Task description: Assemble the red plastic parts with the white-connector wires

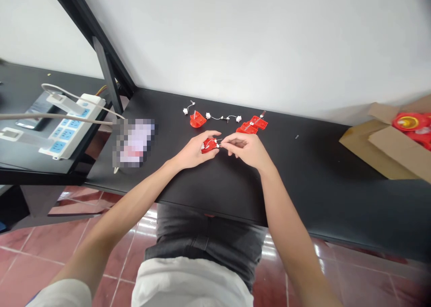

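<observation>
Between the thumb and fingers of my left hand is a small red plastic shell with white wire inside. My right hand pinches at the shell's right end, on a thin wire end or small white part; which of these, I cannot make out. Just beyond the hands lie a red shell piece and several joined red pieces with metal strips. White connectors linked by thin wire rest between them, and another white connector with a short wire sits farther left.
A cardboard box with red parts stands at the right. On the left are a pixelated, phone-like object, a white power strip with plugs and cables, and a black frame post. The black table meets a white wall behind.
</observation>
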Demonstrator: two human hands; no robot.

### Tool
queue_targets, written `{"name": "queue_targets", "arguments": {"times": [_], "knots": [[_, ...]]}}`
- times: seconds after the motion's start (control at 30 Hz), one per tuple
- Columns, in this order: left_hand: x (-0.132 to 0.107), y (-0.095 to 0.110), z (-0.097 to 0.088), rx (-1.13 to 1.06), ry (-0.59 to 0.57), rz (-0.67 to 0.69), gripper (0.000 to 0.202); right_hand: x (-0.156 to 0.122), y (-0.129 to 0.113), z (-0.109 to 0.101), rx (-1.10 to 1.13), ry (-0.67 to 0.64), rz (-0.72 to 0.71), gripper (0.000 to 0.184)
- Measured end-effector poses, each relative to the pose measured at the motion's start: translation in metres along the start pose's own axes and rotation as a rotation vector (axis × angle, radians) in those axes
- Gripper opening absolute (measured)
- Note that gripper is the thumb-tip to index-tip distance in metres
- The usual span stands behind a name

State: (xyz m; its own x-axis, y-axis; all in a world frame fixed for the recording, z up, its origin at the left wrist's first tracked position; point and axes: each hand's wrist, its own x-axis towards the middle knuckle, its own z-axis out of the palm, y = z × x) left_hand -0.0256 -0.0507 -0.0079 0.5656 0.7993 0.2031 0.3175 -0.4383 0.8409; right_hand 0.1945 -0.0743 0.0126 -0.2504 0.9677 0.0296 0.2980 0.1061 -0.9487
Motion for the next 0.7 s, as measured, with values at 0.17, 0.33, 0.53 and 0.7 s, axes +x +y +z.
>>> {"name": "queue_targets", "arguments": {"times": [0.17,0.33,0.53,0.7], "knots": [[-0.0002,0.0004,0.0014,0.017,0.042,0.020,0.039,0.0006,0.0009,0.0029,-0.032,-0.018,-0.014,0.021],[-0.0002,0.0017,0.0017,0.014,0.068,0.036,0.036,0.0001,-0.0014,0.0023,-0.055,-0.002,-0.021,0.017],[0.0002,0.0021,0.0017,-0.009,0.067,0.029,0.035,-0.0012,-0.0055,0.0007,-0.077,0.010,-0.022,0.014],[0.0002,0.0024,0.0019,-0.019,0.060,0.038,0.034,-0.0020,-0.0059,0.0009,-0.079,-0.008,-0.021,0.015]]}}
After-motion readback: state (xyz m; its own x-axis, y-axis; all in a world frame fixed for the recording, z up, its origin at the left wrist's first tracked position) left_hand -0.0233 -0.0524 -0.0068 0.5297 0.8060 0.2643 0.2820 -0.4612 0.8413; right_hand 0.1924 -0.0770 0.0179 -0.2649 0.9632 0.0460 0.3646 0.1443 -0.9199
